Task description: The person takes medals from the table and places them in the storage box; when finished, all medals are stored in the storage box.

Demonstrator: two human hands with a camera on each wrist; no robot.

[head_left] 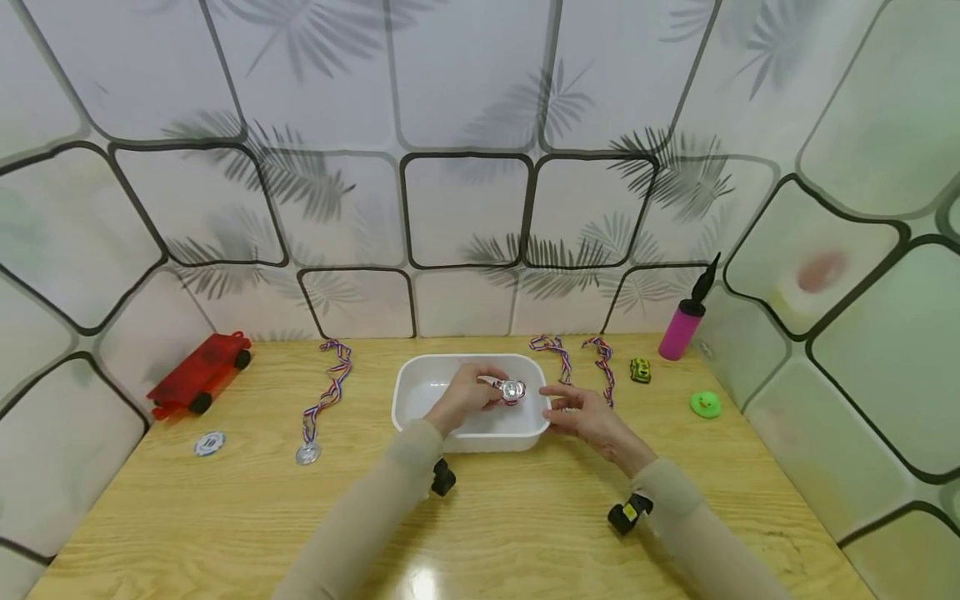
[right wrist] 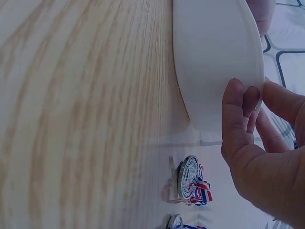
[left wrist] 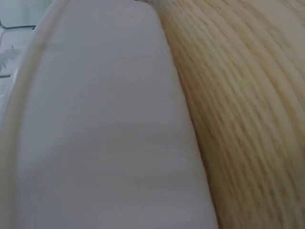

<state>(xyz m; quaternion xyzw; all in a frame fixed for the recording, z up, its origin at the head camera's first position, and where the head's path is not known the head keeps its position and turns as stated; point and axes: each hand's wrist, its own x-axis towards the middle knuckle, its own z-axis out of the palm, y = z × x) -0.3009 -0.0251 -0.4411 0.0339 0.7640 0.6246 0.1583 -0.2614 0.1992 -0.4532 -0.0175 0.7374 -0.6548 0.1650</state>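
Note:
A white plastic basin [head_left: 408, 408] stands in the middle of the wooden table. Over its inside, my left hand [head_left: 472, 392] pinches a small shiny silver item with red edges [head_left: 513, 392]; its exact kind is too small to tell. At the basin's right end, my right hand [head_left: 588, 421] holds the rim, fingers on both sides of it in the right wrist view [right wrist: 262, 152]. In the left wrist view the basin's outer wall [left wrist: 105, 105] fills much of the picture, and the left hand is out of sight there.
Silver medals [right wrist: 189, 176] on striped ribbons [head_left: 603, 362] lie beyond my right hand; another medal [head_left: 307, 452] lies left. Also around: red toy vehicle [head_left: 198, 375], round chip [head_left: 209, 443], yellow-green toy car [head_left: 640, 371], green rubber duck [head_left: 705, 405], pink hand pump [head_left: 681, 331].

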